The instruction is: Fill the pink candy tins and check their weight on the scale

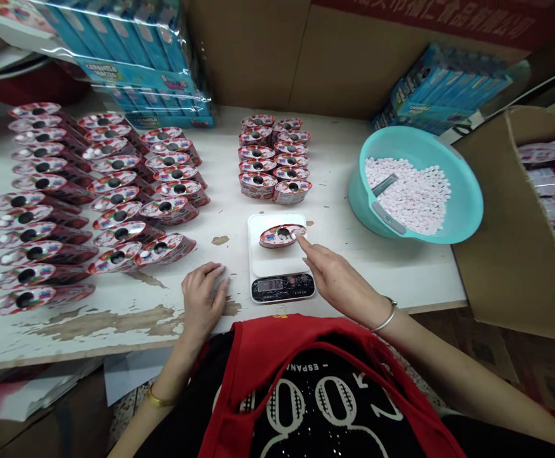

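Note:
A white digital kitchen scale (258, 267) stands in front of me, its display lit with digits. On its platform is a small red-and-white oval-topped box (272, 238) with a dark round hole in the top. My right hand (327, 267) reaches in from the right, its fingertips together at the box's right end. A small whitish spot shows at the fingertips; whether it is a candy or a nail is unclear. Left of the scale, my left hand (204, 294) rests on the table with nothing in it, fingers loosely bent and apart.
Several similar boxes stand in rows at left (115, 181) and behind the scale (274, 159). At right, a turquoise basin (463, 191) holds small pale candies (415, 197) and a scoop (384, 184). Blue packs (138, 70) and a cardboard carton (491, 267) stand around.

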Tool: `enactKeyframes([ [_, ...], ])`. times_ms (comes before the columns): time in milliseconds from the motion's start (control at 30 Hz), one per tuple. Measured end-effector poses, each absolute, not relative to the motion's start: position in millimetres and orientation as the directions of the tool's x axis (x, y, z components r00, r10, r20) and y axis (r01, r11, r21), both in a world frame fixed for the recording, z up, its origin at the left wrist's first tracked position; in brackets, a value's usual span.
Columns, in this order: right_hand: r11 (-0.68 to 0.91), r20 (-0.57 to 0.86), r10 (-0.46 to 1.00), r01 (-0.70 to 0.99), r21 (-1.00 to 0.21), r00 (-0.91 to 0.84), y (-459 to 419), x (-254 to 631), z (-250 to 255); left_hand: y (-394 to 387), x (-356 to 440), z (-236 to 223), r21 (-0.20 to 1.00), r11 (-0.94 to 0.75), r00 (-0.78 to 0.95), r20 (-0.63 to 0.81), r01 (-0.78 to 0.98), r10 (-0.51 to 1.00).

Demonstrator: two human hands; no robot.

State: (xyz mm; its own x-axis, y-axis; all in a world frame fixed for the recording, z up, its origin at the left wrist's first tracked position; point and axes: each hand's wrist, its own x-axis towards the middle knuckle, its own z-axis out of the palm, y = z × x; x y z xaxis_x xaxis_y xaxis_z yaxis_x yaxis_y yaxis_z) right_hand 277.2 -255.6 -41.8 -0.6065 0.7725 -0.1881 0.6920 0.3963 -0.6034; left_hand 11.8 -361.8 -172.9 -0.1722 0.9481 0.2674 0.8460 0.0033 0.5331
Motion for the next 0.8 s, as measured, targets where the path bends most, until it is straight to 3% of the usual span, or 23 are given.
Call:
enactKeyframes([
  [133,0.405,-0.199,0.756,0.684,-0.606,-0.623,-250.9,264.6,-41.4,-364.5,9.7,-174.6,0.518,0.003,-0.162,0.263,0.855,0.951],
  [267,0.338,-0.11,0.815,0.622,-0.706,-0.568,-242.4,258.1,-34.4,-359.4,13.8,-164.7,0.537,-0.031,-0.16,0.305,0.843,0.939],
  [367,0.143,-0.11,0.882,0.482,-0.864,-0.459,-236.4,263.3,-32.0,-333.7,30.4,-142.8,0.56,-0.134,-0.124,0.399,0.818,0.909],
  [467,-0.21,-0.271,0.885,0.195,-0.958,-0.379,-232.6,273.9,-34.3,-291.4,55.6,-116.4,0.524,-0.262,0.035,0.403,0.81,0.914],
  [600,-0.514,-0.457,0.833,-0.132,-0.847,-0.311,-233.7,293.4,-39.4,-238.4,69.9,-93.8,0.45,-0.4,0.276,0.317,0.798,0.907],
  [800,-0.553,-0.55,0.826,-0.368,-0.747,-0.124,-245.7,321.6,-57.9,-195.6,21.7,-93.2,0.36,-0.391,0.242,0.394,0.847,0.887],
])
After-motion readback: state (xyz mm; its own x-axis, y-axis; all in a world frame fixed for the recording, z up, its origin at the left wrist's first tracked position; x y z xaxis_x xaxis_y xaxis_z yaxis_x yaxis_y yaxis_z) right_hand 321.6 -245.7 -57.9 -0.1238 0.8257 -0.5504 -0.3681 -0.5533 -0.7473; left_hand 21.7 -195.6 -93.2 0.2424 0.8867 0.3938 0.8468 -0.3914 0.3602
